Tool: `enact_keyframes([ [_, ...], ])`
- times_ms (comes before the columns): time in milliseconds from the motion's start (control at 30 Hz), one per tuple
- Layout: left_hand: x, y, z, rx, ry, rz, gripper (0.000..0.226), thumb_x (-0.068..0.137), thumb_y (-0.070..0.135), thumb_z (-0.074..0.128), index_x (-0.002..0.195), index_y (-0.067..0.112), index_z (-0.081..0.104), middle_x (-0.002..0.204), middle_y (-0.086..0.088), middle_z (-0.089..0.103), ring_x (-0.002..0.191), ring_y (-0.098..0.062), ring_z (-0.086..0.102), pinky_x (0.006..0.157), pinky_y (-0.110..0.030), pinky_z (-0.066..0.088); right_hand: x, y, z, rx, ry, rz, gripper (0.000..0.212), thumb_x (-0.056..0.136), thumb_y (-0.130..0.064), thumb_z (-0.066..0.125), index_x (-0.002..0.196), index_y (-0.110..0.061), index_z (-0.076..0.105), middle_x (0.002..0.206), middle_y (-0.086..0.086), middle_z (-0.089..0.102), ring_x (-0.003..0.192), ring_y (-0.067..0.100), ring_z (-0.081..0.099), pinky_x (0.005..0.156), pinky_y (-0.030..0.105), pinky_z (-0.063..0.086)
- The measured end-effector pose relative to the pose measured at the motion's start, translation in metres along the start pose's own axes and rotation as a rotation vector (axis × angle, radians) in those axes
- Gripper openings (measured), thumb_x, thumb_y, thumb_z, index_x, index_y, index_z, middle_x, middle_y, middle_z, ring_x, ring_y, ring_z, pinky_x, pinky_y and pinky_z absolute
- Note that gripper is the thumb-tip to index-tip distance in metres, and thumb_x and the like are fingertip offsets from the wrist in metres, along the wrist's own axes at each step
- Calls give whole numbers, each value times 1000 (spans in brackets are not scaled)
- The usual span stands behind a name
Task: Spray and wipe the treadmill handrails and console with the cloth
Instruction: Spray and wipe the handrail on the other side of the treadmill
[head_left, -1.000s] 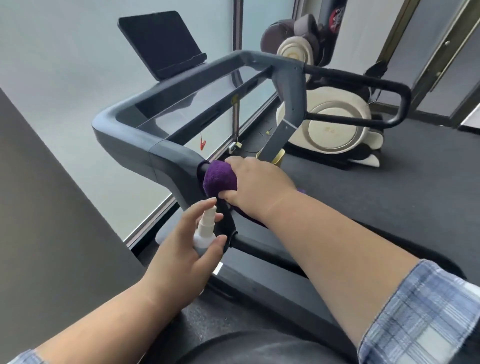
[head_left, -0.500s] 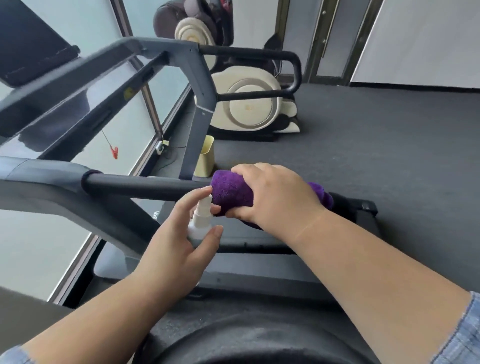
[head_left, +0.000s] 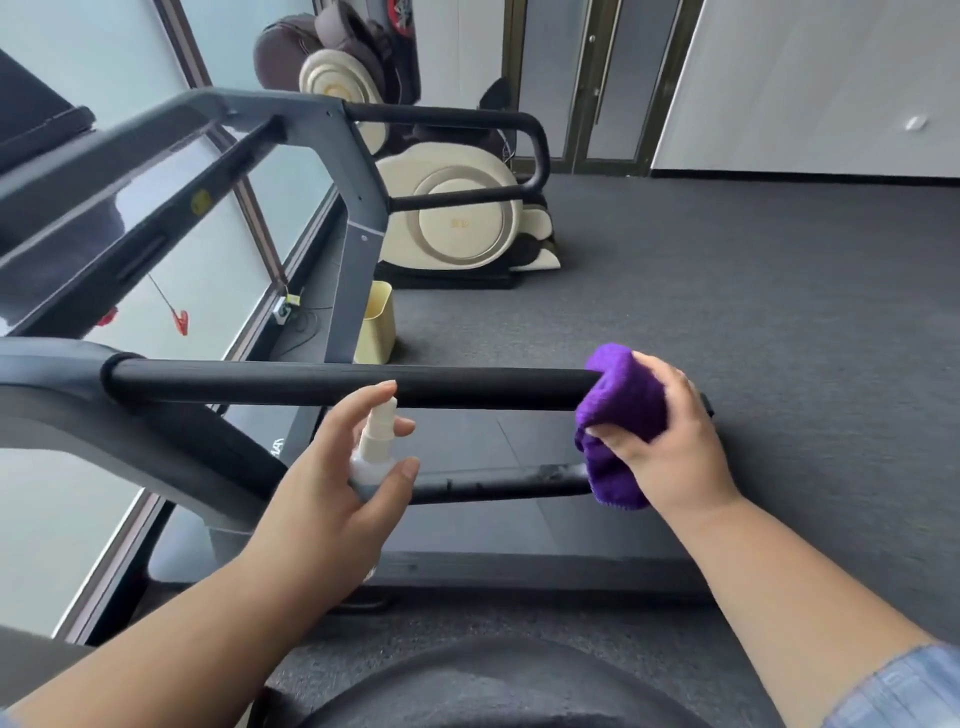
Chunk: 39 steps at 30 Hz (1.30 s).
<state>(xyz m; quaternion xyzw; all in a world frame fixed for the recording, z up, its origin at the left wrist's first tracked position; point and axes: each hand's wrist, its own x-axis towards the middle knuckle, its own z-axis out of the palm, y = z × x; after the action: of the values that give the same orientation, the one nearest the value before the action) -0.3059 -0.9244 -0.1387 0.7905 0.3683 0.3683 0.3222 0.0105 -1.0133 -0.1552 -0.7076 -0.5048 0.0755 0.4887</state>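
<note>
The right hand (head_left: 670, 441) wraps a bunched purple terry cloth (head_left: 621, 415) round the far right end of the black padded treadmill handrail (head_left: 337, 387), fingers curled over it, thumb pinching beneath. The left hand (head_left: 332, 483) grips a small white spray bottle (head_left: 376, 441) just below the rail's middle, forefinger atop the nozzle. Dark grey carpet (head_left: 727, 291) covers the room's floor. A cream and brown massage chair (head_left: 457, 218) stands by frosted windows (head_left: 218, 270), a pale yellow bin (head_left: 378, 322) near it.
</note>
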Motion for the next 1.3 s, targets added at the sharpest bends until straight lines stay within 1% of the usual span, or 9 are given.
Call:
enact_keyframes([
  [133,-2,-5,-14,34,49,-49,61,82,58,57,139,61,35,118,28,64,61,-19,66,53,-20,53,-21,-2,-4,79,120,182,69,74,-35,85,117,-71,45,123,-30,59,110,-20,50,97,22,39],
  [267,3,-7,-37,40,150,-87,57,85,52,60,135,65,36,112,31,65,64,-17,66,49,-17,52,-25,-30,-2,143,259,98,63,66,-58,75,120,-67,45,125,-25,60,115,-9,55,101,26,41],
  [400,14,-9,-65,48,263,-133,57,91,37,66,129,69,38,105,30,65,68,-13,68,46,-10,48,-3,-71,11,119,162,-147,68,76,-55,78,136,-43,47,136,-13,54,129,12,52,110,35,39],
  [500,20,-10,-85,105,305,-155,60,93,33,66,125,72,35,99,30,64,73,-3,65,58,-20,46,18,-100,35,15,122,-348,67,82,-47,76,139,-26,47,133,-25,42,128,-7,41,110,15,29],
  [600,20,-11,-98,158,322,-191,60,93,34,65,124,75,33,96,33,63,74,3,63,58,-22,43,33,-131,65,-49,4,-387,69,80,-49,74,139,-25,49,133,-19,45,122,-7,40,105,9,27],
  [700,17,-13,-103,216,321,-230,59,92,40,63,123,78,31,86,23,66,68,-2,64,54,-22,42,43,-153,93,-152,-170,-392,73,79,-47,76,142,-24,49,139,-2,53,126,13,43,106,23,29],
  [833,16,-18,-111,304,292,-309,56,92,45,63,130,71,30,85,14,64,64,-8,63,52,-22,42,44,-156,116,-382,-363,-383,73,83,-64,63,145,-29,44,140,-3,55,126,24,50,105,37,39],
  [967,19,-22,-121,467,204,-359,56,90,47,62,132,62,28,84,14,58,62,-8,58,46,-28,42,40,-149,119,-435,-323,-411,75,81,-74,48,141,-30,45,131,-1,60,117,26,58,97,42,49],
  [1300,34,-29,-119,593,148,-472,46,92,38,59,128,51,33,72,11,57,53,-11,57,42,-24,37,40,-148,119,-465,-306,-440,72,80,-75,48,138,-31,45,125,-2,63,110,26,61,92,41,51],
])
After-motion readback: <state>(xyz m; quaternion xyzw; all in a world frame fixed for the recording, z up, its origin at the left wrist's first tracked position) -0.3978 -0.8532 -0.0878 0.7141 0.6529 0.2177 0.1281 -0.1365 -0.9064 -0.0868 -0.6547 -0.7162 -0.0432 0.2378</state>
